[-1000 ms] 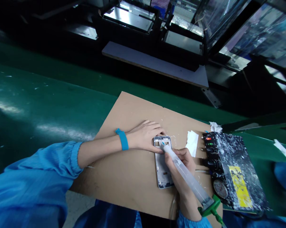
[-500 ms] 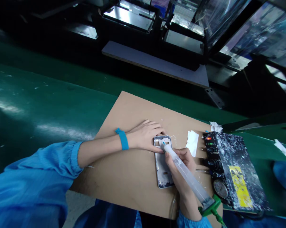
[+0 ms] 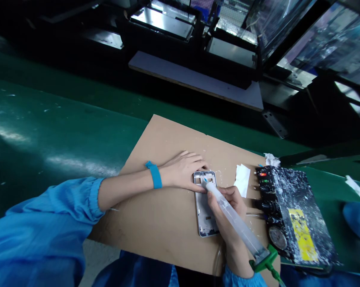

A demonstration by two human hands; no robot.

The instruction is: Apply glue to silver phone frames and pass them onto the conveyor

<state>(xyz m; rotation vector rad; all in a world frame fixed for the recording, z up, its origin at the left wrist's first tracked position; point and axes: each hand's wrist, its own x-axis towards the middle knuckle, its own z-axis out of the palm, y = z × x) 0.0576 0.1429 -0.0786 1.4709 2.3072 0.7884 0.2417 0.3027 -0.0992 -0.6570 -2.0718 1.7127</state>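
Note:
A phone frame (image 3: 203, 213), thin and silvery with cut-outs near its top, lies flat on a brown board. My left hand (image 3: 186, 170) rests at its upper left, thumb across the left edge and fingers curled by the top corner, holding it. A clear dispensing syringe (image 3: 238, 223) with a blue tip and a green cap is gripped in my right hand (image 3: 229, 201). It slants down to the left, its tip over the upper part of the frame. Whether the tip touches the frame I cannot tell.
On the right stands a black dispenser box (image 3: 305, 211), spattered white, with a gauge and lit display. White paper (image 3: 242, 179) lies beside it on the brown board (image 3: 159, 223). A flat metal piece (image 3: 274, 124) is at the back right, near a pale shelf (image 3: 194, 81).
The flat metal piece at the back right has shifted slightly to the right. Both hands, the syringe and the phone frame stay almost where they were.

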